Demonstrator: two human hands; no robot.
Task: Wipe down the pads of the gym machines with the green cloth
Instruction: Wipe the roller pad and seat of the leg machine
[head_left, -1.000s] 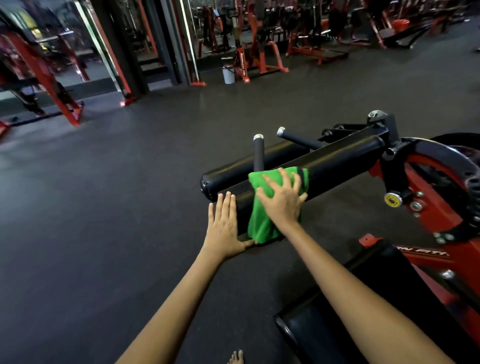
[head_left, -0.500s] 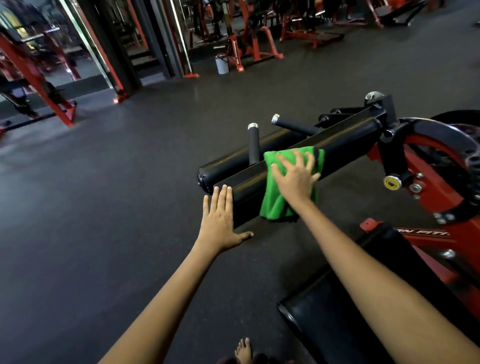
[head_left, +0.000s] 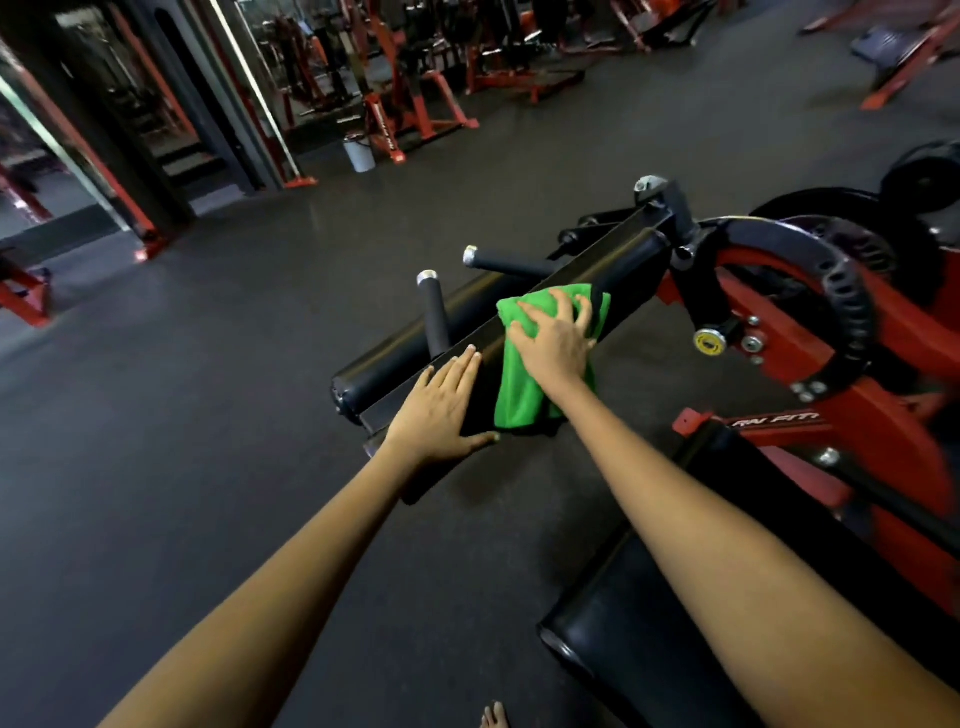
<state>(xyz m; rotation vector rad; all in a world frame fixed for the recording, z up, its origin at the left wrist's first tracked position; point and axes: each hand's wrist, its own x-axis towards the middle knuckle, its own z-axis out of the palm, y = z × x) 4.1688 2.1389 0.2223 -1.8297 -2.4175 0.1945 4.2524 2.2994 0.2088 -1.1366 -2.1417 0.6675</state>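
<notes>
A green cloth (head_left: 519, 384) is draped over the near black roller pad (head_left: 631, 262) of a red and black gym machine. My right hand (head_left: 553, 340) presses the cloth flat against the pad, fingers spread. My left hand (head_left: 441, 410) rests flat on the left end of the same pad, fingers straight and together, thumb out. A second black roller pad (head_left: 395, 353) lies just behind, parallel to the first. Two black handles with silver caps (head_left: 434, 312) stick up between the pads.
A black seat pad (head_left: 649, 639) lies at the lower right beside my right forearm. The machine's red frame and black perforated cam (head_left: 841, 312) stand to the right. Dark rubber floor (head_left: 182, 415) spreads left. A grey bucket (head_left: 359, 153) and red machines stand far back. My bare toes (head_left: 493, 717) show at the bottom edge.
My right hand has slid the cloth to the right along the pad. My left hand has moved from beside the pad's end onto the pad itself.
</notes>
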